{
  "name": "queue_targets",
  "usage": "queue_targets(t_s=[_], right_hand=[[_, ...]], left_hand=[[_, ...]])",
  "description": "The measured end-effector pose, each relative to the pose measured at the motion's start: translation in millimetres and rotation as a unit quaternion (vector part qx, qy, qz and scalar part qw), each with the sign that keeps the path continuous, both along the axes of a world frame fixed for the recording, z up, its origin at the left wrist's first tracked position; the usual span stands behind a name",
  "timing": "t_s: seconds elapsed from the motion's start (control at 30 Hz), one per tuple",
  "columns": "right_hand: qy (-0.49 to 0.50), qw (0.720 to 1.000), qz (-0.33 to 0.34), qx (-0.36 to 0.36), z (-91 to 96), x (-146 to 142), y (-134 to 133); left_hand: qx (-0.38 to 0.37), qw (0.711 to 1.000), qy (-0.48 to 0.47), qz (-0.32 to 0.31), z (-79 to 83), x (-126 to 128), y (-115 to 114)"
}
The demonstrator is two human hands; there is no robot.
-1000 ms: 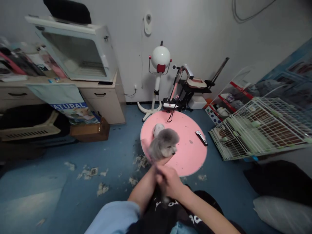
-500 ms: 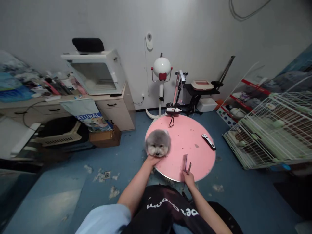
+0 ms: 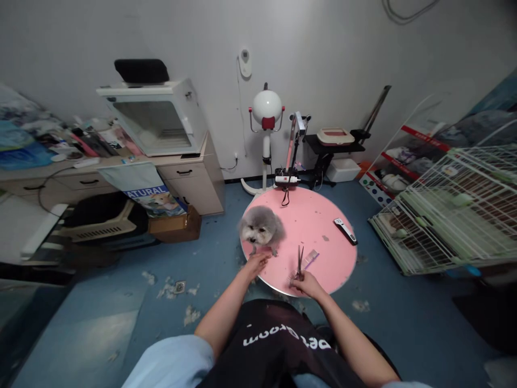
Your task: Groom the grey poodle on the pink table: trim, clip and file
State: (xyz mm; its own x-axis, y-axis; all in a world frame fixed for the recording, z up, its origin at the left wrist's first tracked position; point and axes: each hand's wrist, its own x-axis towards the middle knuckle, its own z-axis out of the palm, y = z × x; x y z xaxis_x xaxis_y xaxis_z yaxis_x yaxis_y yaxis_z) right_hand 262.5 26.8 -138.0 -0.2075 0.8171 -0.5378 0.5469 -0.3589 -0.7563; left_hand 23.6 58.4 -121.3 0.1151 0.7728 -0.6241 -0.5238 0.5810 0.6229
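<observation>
Bare forearms [image 3: 223, 305] stretched forward, left hand [image 3: 257, 264] extended, right hand [image 3: 307, 283] curled, gripping

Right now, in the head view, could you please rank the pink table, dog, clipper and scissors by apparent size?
1. Pink table
2. Dog
3. Clipper and scissors: too alike in length to rank confidently.

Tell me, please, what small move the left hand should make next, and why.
Perhaps slide the open, bare left hand forward to steady the fluffy grey dog: it is close to the edge of the round pink table, the hand is near it, holding nothing, and the right hand holds slim metal scissors.
</observation>
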Motion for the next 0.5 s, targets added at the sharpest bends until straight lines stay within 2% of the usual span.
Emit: queue_targets(t_s=[0.07,0.13,0.23,0.3,0.37,0.43,0.5], right_hand=[[-0.126,0.987,0.068,0.074,20.1,-10.5,-7.3],[-0.258,0.945,0.148,0.136,39.5,-20.6,-12.5],[-0.36,0.884,0.235,0.181,59.7,-33.5,-16.6],[-0.385,0.859,0.269,0.203,65.8,-41.2,-18.9],[-0.394,0.842,0.295,0.22,67.1,-48.7,-22.7],[-0.392,0.831,0.322,0.228,64.0,-54.4,-28.1],[-0.38,0.834,0.344,0.205,55.8,-55.3,-35.0]], left_hand=[[0.054,0.992,0.094,-0.064,-7.2,0.5,-17.6],[0.124,0.97,0.157,-0.139,-9.2,1.3,-30.4],[0.168,0.93,0.251,-0.208,-8.4,2.3,-36.8],[0.156,0.919,0.295,-0.211,-10.3,1.9,-36.8],[0.136,0.923,0.296,-0.204,-16.2,-1.7,-37.7],[0.113,0.942,0.258,-0.183,-26.0,-11.1,-39.3],[0.072,0.971,0.203,-0.108,-38.1,-28.2,-38.6]])
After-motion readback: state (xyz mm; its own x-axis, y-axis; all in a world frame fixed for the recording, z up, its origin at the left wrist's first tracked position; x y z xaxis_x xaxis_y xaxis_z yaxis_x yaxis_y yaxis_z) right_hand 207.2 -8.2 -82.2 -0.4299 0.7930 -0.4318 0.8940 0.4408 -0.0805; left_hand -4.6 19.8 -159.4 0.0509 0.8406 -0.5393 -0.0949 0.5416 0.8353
